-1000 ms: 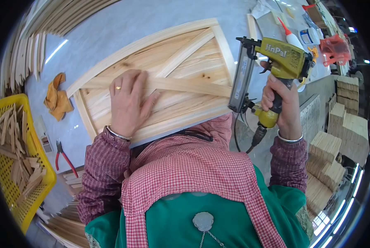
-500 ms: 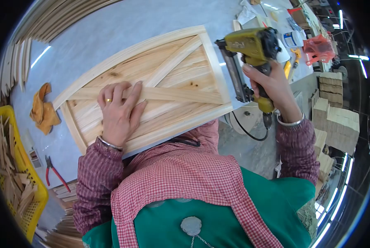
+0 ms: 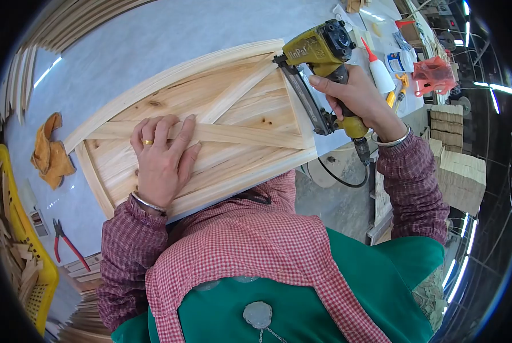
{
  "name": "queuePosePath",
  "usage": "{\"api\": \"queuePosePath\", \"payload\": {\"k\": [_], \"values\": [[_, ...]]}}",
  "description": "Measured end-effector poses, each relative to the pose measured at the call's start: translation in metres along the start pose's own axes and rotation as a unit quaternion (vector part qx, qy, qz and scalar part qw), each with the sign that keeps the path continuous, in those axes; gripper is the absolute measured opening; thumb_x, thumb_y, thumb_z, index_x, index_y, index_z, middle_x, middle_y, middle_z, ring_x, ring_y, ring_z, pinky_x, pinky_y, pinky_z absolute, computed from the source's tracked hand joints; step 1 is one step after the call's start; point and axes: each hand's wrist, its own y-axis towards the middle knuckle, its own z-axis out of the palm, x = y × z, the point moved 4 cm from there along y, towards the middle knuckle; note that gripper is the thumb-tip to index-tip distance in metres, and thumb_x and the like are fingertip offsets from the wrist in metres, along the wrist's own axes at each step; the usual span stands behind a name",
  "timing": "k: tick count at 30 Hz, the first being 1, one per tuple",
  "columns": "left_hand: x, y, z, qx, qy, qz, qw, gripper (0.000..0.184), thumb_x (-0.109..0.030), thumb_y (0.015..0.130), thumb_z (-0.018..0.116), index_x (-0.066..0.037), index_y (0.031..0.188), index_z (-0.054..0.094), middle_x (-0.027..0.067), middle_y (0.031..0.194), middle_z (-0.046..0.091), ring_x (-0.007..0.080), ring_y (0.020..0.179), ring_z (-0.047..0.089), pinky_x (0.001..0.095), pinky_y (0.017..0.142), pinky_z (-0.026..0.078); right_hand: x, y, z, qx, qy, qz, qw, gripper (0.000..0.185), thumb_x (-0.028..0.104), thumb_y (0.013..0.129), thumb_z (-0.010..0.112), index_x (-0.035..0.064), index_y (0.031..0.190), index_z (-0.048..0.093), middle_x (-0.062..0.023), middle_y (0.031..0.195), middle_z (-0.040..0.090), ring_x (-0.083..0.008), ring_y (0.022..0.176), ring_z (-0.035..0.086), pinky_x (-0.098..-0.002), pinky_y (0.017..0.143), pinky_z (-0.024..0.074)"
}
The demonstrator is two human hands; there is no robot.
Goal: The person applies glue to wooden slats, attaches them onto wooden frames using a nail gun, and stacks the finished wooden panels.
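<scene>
Panel (image 3: 227, 134), left grip (image 3: 163, 160) atop (spread); nailer (image 3: 319, 48), right grip (image 3: 362, 94) curled around

Panel (image 3: 262, 108) on the desk (image 3: 153, 48) before the person, left grip (image 3: 164, 157) on it, nail gun (image 3: 319, 48) at its right end.
The left grip rests left of the panel's middle, across a crosspiece; the right grip (image 3: 356, 97) holds the nail gun over the right rail, contact unclear. Left of the panel lies a cloth (image 3: 53, 157); nearer the person, pliers (image 3: 66, 243). At far left stands a basket (image 3: 46, 280) with wood scraps (image 3: 27, 266) in it. Long wood strips (image 3: 90, 26) lie at the desk's far left. Beyond the nail gun, rightward, come a bottle (image 3: 380, 74), a tub (image 3: 400, 62), then a plastic bag (image 3: 434, 75). Wood stacks (image 3: 459, 174) stand right of the desk.
</scene>
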Motion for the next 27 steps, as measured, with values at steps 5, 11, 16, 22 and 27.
{"api": "queuePosePath", "payload": {"k": [5,11,16,22,27], "values": [[0.003,-0.001,0.0,-0.003,-0.008,0.002,1.0,0.041,-0.021,0.078,0.066,-0.009,0.116,0.061,0.0095,0.108,0.053,0.0271,0.106,0.048,0.0471,0.1,0.029,0.012,-0.009,0.005,-0.012,-0.003,0.004,1.0,0.034,0.032,0.085,0.068,0.0022,0.08,0.055,0.0004,0.053,0.05,-0.0067,0.039,0.046,-0.022,0.039,0.0365],[0.004,-0.003,0.003,-0.016,-0.009,0.011,1.0,0.041,-0.022,0.078,0.066,-0.009,0.117,0.06,0.0096,0.109,0.052,0.0272,0.106,0.048,0.0472,0.1,0.029,0.038,-0.044,0.045,0.05,0.007,0.017,0.999,0.033,0.03,0.085,0.069,-0.0002,0.086,0.057,0.0001,0.053,0.051,-0.0066,0.041,0.048,-0.0217,0.04,0.0382],[0.005,-0.007,0.004,-0.034,-0.009,0.01,0.999,0.04,-0.022,0.079,0.065,-0.009,0.116,0.06,0.01,0.109,0.053,0.0279,0.106,0.047,0.0458,0.099,0.028,0.05,-0.046,0.08,0.127,-0.043,-0.013,0.991,0.036,0.029,0.084,0.07,-0.0035,0.095,0.059,-0.0003,0.054,0.053,-0.0063,0.041,0.048,-0.0214,0.04,0.0385],[0.007,-0.009,0.006,-0.018,-0.025,0.0,1.0,0.045,-0.023,0.079,0.065,-0.007,0.12,0.055,0.0096,0.11,0.051,0.0273,0.107,0.045,0.0462,0.102,0.025,0.059,-0.052,0.087,0.139,-0.067,-0.004,0.988,0.039,0.029,0.084,0.07,-0.0043,0.1,0.059,-0.0003,0.054,0.053,-0.006,0.042,0.048,-0.0214,0.04,0.0381],[0.014,-0.01,0.006,-0.035,-0.061,-0.021,0.997,0.053,-0.023,0.078,0.065,-0.004,0.125,0.048,0.0099,0.11,0.051,0.0271,0.107,0.045,0.0448,0.101,0.025,0.064,-0.058,0.099,0.146,-0.042,-0.028,0.988,0.039,0.029,0.084,0.07,-0.0038,0.102,0.059,-0.0007,0.054,0.053,-0.006,0.042,0.048,-0.0216,0.04,0.0376]]}}
